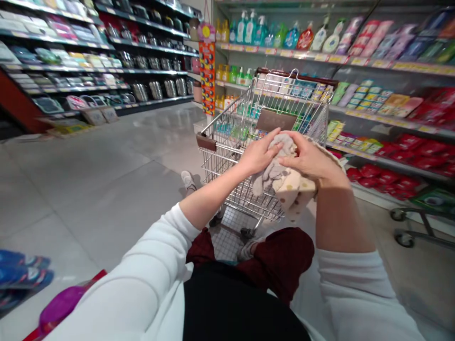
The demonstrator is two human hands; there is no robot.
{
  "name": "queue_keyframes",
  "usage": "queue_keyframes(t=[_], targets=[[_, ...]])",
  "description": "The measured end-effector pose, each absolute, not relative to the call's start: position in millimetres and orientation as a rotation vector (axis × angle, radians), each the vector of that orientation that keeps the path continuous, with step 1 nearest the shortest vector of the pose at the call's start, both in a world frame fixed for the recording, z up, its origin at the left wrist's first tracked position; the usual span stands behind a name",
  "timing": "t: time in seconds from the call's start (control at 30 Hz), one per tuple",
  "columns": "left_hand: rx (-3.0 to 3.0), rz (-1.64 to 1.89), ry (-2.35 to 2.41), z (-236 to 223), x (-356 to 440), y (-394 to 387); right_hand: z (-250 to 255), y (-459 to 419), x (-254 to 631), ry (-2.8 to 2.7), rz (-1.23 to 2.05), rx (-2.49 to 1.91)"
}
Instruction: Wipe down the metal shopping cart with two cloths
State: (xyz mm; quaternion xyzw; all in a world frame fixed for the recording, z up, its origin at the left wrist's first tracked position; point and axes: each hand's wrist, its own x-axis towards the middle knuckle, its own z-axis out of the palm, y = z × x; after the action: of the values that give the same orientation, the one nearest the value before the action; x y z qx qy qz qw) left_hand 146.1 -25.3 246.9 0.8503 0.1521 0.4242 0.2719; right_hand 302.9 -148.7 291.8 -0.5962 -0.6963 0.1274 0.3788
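Store aisle. Floor [117,189]: large pale grey tiles, thin joints, glossy, light reflecting off it. Upper left: shelving [152,72] with bright edges, steel pots [155,90] and packaged goods. Upper right: long shelf run [302,55], price-label strips, pump bottles [250,28] up top, red packs [424,149] lower. Orange hanging display [206,78] top center. Wheeled frame [404,238], right edge. Lower-left corner blurred.

Cream cloth [293,187], apparently tan-dotted
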Motion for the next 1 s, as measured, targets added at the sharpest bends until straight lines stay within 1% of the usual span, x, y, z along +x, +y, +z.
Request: queue_keyframes(t=[0.07,0.13,0.23,0.27,0.33,0.37,0.5,0.57,0.67,0.73,0.8,0.9,0.97,1.0], targets=[[2.158,1.318,0.392,244,123,-14,292,-150,304,-1.783,0.380,-1.545],[1.941,1.593,0.460,237,80,-3,293,-153,304,-1.783,0.410,-1.609],[1.440,2.191,0.833,209,16,0,296,-158,303,-1.826,0.390,-1.698],[1.306,2.288,0.939,194,2,-5,297,-159,303,-1.845,0.367,-1.712],[1.270,2.213,1.140,161,-7,-19,297,-160,304,-1.870,0.315,-1.727],[1.331,2.106,1.222,145,-3,-28,297,-160,305,-1.877,0.295,-1.729],[1.731,1.788,1.358,87,40,-50,296,-161,307,-1.894,0.259,-1.721],[1.947,1.551,1.387,63,59,-54,296,-162,307,-1.902,0.249,-1.732],[2.158,1.096,1.469,28,68,-59,296,-164,306,-1.903,0.233,-1.758],[2.212,0.942,1.454,10,61,-65,297,-165,306,-1.898,0.231,-1.771],[2.255,0.903,1.392,1,50,-71,298,-166,306,-1.889,0.238,-1.786],[2.311,0.888,1.321,9,37,-75,298,-167,307,-1.879,0.251,-1.804],[2.308,0.983,1.323,25,35,-71,299,-168,306,-1.885,0.248,-1.817],[2.289,1.096,1.328,34,35,-67,299,-168,306,-1.889,0.243,-1.824]])
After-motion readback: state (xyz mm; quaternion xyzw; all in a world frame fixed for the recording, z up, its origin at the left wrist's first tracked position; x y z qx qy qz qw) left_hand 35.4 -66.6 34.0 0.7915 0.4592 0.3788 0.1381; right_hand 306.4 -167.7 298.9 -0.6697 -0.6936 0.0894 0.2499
